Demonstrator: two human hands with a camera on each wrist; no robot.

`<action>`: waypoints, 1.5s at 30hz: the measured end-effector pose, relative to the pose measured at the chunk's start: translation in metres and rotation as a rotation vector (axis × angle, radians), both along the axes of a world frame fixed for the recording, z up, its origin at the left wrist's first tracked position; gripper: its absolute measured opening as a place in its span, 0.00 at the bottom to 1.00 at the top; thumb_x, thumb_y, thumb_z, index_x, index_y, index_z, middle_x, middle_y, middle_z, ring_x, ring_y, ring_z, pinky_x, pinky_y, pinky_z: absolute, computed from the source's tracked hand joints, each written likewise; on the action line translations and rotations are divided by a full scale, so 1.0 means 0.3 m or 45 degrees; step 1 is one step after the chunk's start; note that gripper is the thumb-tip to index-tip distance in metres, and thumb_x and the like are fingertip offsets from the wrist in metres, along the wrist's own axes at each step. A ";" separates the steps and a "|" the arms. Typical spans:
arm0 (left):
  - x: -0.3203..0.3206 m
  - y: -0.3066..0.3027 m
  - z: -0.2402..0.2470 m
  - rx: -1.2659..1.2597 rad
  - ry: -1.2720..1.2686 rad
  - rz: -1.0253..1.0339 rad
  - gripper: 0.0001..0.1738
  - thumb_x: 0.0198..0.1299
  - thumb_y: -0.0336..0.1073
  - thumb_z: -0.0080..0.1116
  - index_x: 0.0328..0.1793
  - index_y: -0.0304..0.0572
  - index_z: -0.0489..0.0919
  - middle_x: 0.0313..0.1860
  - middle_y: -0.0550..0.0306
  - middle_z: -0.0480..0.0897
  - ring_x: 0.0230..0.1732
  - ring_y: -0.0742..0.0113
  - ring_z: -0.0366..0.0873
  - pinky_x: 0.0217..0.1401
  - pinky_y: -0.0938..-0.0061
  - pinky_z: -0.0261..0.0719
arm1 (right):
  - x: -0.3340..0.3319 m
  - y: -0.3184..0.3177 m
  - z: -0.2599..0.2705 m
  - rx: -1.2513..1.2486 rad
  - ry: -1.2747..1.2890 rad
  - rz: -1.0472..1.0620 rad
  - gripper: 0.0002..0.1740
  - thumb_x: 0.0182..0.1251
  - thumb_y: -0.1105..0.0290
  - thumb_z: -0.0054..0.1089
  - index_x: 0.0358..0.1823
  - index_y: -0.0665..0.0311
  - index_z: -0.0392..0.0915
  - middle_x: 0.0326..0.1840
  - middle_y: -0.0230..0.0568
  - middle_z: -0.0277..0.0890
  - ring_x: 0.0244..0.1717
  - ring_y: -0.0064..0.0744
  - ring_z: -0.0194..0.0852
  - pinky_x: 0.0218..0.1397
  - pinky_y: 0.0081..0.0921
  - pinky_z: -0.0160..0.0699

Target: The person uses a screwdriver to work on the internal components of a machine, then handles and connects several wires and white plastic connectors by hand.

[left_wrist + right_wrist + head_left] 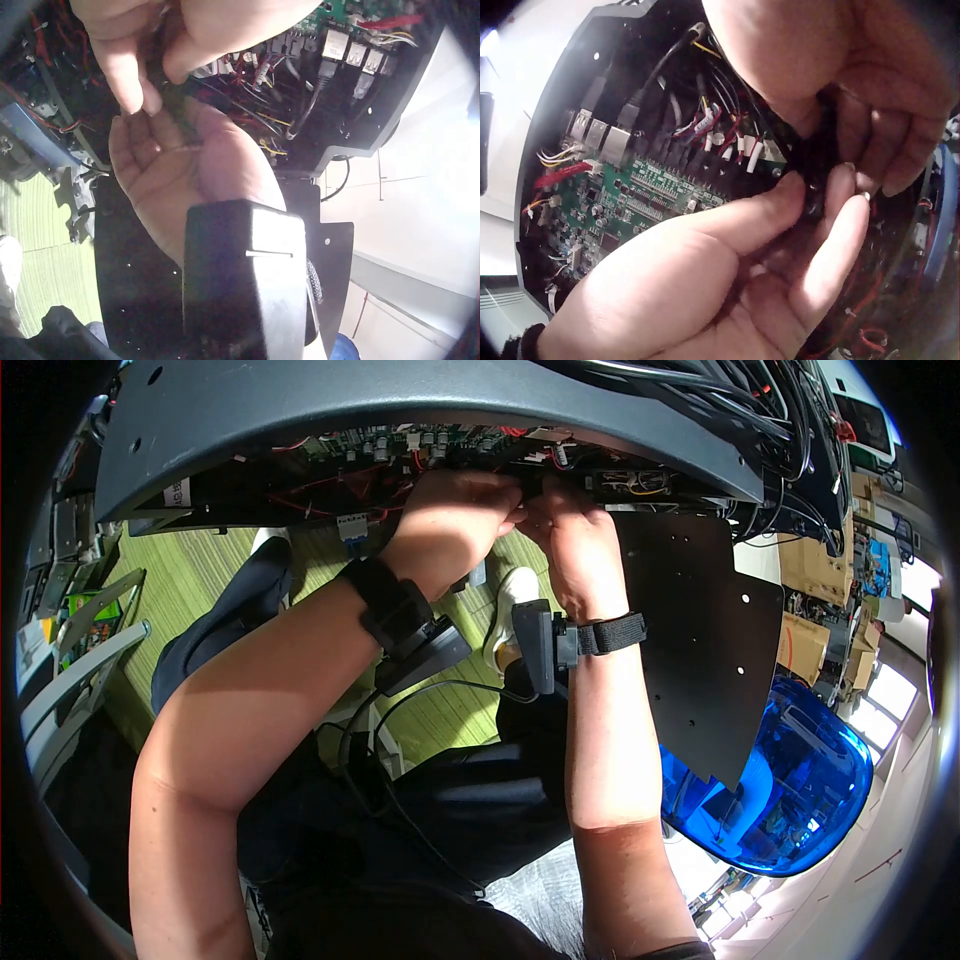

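Observation:
Both hands reach under the rim of a dark casing [330, 395], their fingertips close together. Thumb and fingers of the left hand [445, 525] [671, 281] pinch a small dark part [814, 199] whose shape is mostly hidden. From the other side, the right hand [585, 560] [217, 169] has its thumb and curled fingers around the same dark area. Beside them a green circuit board [637, 199] carries metal sockets [336, 46], plugged cables and several white connectors [755, 155].
A black perforated panel [700, 630] hangs right of the right forearm. Black cables [740, 410] run over the casing's right top. A white connector [352, 528] dangles left of the hands. A blue transparent bin [815, 790] and cardboard boxes [815, 575] stand right.

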State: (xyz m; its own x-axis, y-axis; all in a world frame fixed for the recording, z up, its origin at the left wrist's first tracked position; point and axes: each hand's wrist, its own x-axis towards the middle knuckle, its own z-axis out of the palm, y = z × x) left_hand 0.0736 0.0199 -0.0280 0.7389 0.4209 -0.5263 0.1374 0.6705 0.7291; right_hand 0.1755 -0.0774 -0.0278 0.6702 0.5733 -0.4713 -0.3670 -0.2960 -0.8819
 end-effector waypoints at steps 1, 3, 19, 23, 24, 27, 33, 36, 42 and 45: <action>0.001 0.000 0.001 0.000 0.000 0.000 0.15 0.63 0.26 0.53 0.53 0.20 0.73 0.47 0.41 0.79 0.49 0.59 0.80 0.55 0.75 0.80 | 0.000 0.000 -0.001 -0.008 -0.015 0.004 0.14 0.72 0.67 0.45 0.44 0.74 0.72 0.37 0.47 0.76 0.38 0.35 0.77 0.47 0.31 0.78; 0.002 0.000 0.002 -0.002 0.004 0.006 0.16 0.63 0.27 0.53 0.54 0.21 0.73 0.47 0.41 0.79 0.49 0.59 0.80 0.55 0.75 0.80 | -0.003 0.001 0.006 -0.010 -0.008 -0.003 0.14 0.72 0.67 0.45 0.44 0.74 0.72 0.37 0.46 0.76 0.38 0.35 0.77 0.47 0.31 0.78; -0.007 0.023 -0.022 0.103 -0.072 -0.142 0.16 0.65 0.31 0.51 0.53 0.22 0.73 0.46 0.44 0.79 0.49 0.61 0.79 0.56 0.75 0.79 | 0.001 0.003 0.005 0.100 0.156 -0.127 0.16 0.72 0.66 0.44 0.38 0.73 0.75 0.33 0.43 0.76 0.31 0.29 0.76 0.40 0.25 0.77; -0.008 0.019 -0.012 0.091 -0.135 -0.041 0.13 0.64 0.31 0.51 0.46 0.25 0.77 0.35 0.50 0.83 0.39 0.67 0.82 0.45 0.78 0.80 | 0.009 0.000 0.007 0.077 0.178 -0.141 0.17 0.72 0.65 0.41 0.35 0.73 0.74 0.32 0.44 0.77 0.31 0.31 0.76 0.39 0.26 0.78; -0.009 0.023 -0.012 0.108 -0.141 -0.074 0.13 0.65 0.31 0.50 0.46 0.24 0.77 0.35 0.49 0.83 0.39 0.67 0.82 0.45 0.78 0.80 | 0.006 0.003 0.010 0.088 0.191 -0.170 0.17 0.72 0.66 0.40 0.34 0.73 0.75 0.31 0.45 0.77 0.31 0.31 0.76 0.39 0.26 0.78; -0.016 0.033 -0.012 0.109 -0.142 -0.172 0.17 0.66 0.34 0.51 0.52 0.22 0.73 0.47 0.44 0.78 0.50 0.64 0.78 0.56 0.75 0.79 | 0.010 -0.003 0.007 0.118 0.210 -0.164 0.16 0.69 0.70 0.40 0.33 0.73 0.75 0.31 0.46 0.77 0.31 0.31 0.76 0.39 0.26 0.78; -0.012 0.035 -0.013 0.095 -0.120 -0.168 0.16 0.66 0.33 0.50 0.49 0.21 0.74 0.45 0.44 0.79 0.48 0.64 0.79 0.53 0.76 0.80 | 0.014 -0.009 0.001 0.139 0.218 -0.130 0.12 0.60 0.80 0.39 0.33 0.75 0.76 0.32 0.47 0.78 0.32 0.32 0.76 0.39 0.25 0.79; -0.013 0.040 -0.016 0.147 -0.150 -0.207 0.15 0.66 0.32 0.50 0.48 0.21 0.74 0.45 0.44 0.79 0.48 0.63 0.79 0.52 0.76 0.81 | 0.011 -0.009 0.007 0.122 0.179 -0.101 0.12 0.59 0.82 0.39 0.35 0.75 0.76 0.32 0.47 0.78 0.32 0.32 0.77 0.40 0.25 0.79; -0.009 0.035 -0.009 0.115 -0.114 -0.175 0.14 0.66 0.30 0.49 0.49 0.21 0.73 0.46 0.43 0.78 0.48 0.62 0.80 0.54 0.75 0.80 | 0.012 -0.011 0.003 0.098 0.133 -0.068 0.14 0.57 0.82 0.38 0.39 0.77 0.75 0.33 0.49 0.78 0.33 0.34 0.78 0.41 0.26 0.80; -0.021 0.051 0.000 0.439 -0.120 -0.371 0.15 0.65 0.29 0.50 0.50 0.20 0.72 0.47 0.41 0.78 0.48 0.60 0.79 0.55 0.74 0.80 | 0.014 -0.012 -0.001 0.100 0.123 -0.055 0.15 0.56 0.82 0.37 0.39 0.78 0.75 0.34 0.50 0.78 0.33 0.35 0.78 0.42 0.27 0.80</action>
State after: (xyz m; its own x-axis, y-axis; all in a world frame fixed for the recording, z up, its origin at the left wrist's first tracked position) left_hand 0.0675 0.0354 -0.0280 0.8904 0.3273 -0.3164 0.2063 0.3295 0.9213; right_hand 0.1798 -0.0811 -0.0282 0.6489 0.5825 -0.4895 -0.4620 -0.2095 -0.8618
